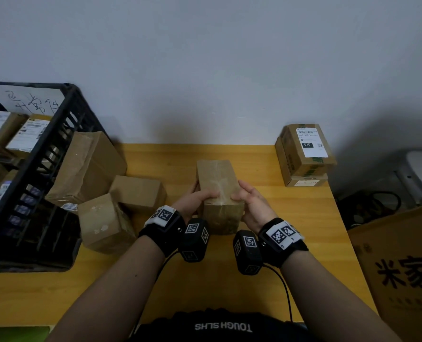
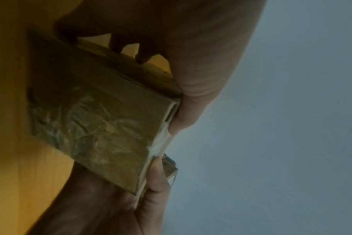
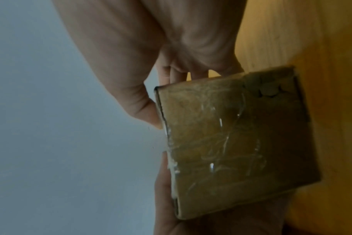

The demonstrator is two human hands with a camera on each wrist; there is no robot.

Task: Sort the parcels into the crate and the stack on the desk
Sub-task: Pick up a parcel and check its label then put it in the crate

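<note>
A long brown cardboard parcel (image 1: 217, 183) wrapped in clear tape sits between my two hands above the middle of the yellow desk (image 1: 291, 218). My left hand (image 1: 197, 197) grips its left side and my right hand (image 1: 248, 201) grips its right side, thumbs on top. Its taped end face fills the left wrist view (image 2: 94, 127) and the right wrist view (image 3: 231, 143). The black plastic crate (image 1: 44, 169) stands at the left and holds several labelled parcels. A stack of two labelled boxes (image 1: 306, 151) stands at the desk's back right corner.
Three plain brown boxes lie between the crate and my hands: a large one (image 1: 86, 169) leaning on the crate, a middle one (image 1: 138, 191), a near one (image 1: 103, 223). A big printed carton (image 1: 402, 267) stands off the desk's right edge. Wrist cables trail toward me.
</note>
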